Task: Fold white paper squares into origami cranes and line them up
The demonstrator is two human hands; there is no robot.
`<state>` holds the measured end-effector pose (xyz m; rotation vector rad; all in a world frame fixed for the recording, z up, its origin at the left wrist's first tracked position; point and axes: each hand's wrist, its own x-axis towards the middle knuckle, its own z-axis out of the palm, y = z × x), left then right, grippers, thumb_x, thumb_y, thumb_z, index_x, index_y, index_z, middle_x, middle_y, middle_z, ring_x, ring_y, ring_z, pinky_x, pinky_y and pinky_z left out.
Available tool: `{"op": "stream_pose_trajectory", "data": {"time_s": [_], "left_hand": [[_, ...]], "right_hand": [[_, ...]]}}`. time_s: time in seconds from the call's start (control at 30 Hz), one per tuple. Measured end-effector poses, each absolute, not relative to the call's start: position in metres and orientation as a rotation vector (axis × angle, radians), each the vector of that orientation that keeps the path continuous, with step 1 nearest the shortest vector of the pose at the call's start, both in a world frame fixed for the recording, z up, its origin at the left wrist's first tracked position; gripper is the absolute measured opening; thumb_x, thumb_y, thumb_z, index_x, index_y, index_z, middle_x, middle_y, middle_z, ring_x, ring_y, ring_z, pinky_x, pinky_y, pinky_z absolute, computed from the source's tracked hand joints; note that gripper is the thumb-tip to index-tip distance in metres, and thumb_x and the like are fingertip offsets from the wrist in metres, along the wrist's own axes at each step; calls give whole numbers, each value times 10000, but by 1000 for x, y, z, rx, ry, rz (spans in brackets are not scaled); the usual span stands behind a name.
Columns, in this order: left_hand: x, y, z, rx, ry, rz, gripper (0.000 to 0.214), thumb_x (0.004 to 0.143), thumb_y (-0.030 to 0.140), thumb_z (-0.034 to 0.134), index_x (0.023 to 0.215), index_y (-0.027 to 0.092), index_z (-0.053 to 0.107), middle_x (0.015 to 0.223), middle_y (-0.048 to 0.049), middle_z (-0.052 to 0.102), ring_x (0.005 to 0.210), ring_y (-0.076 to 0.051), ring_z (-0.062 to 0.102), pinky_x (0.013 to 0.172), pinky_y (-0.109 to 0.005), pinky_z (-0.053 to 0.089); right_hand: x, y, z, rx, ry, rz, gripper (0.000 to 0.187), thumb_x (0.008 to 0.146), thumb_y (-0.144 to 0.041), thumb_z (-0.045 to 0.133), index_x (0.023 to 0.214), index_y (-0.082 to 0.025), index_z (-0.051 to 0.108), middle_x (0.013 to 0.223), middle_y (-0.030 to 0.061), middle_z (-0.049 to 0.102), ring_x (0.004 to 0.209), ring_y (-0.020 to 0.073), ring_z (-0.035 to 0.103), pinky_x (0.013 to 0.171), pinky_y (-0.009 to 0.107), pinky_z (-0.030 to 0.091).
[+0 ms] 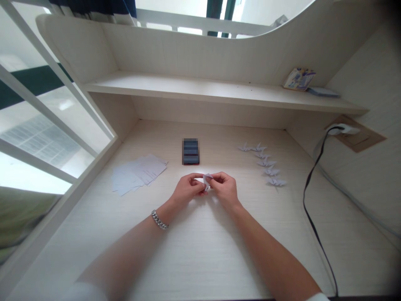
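A small folded piece of white paper [206, 180] is pinched between both hands over the middle of the desk. My left hand [188, 188] grips its left side with thumb and forefinger, and a silver chain bracelet [159, 220] circles that wrist. On the paper's right side, my right hand [224, 188] is closed with thumb and bent fingers. The fingers cover much of the paper, so its exact shape is hard to make out. Several white folded paper cranes [271, 172] stand in a curved row to the right. Loose white paper sheets [140, 172] lie overlapping at the left.
A dark phone-like object [191, 151], its face pixelated, lies beyond my hands. A black cable [307, 209] runs from a wall socket [357, 133] down the right side. The shelf [200, 85] above holds a colourful box [299, 79]. White railings [46, 117] border the left.
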<state>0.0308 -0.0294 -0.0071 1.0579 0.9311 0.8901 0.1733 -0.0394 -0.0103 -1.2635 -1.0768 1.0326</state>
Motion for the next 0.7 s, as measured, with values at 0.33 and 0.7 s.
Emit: {"op": "stream_pose_trajectory", "data": {"time_s": [0.33,0.7], "left_hand": [[29,-32,-1,1032,867,816,438,649,216,689,1058,110,575,685,-62,674,584,-150,637,562,-249,479],[29,-31,-6,975,791,856,381,688,293,699,992,87,596,744,-94,676,620,-139,635,596,-245,473]], "right_hand": [[177,-38,-8,-1270,-1054,964,300,616,-436,725,698,-156,655,562,14,611,503,136,544,487,260,434],[176,-37,-12,-1224,-1031,982,277,613,-404,739,709,-159,651,571,2,604,508,130,540,483,256,436]]}}
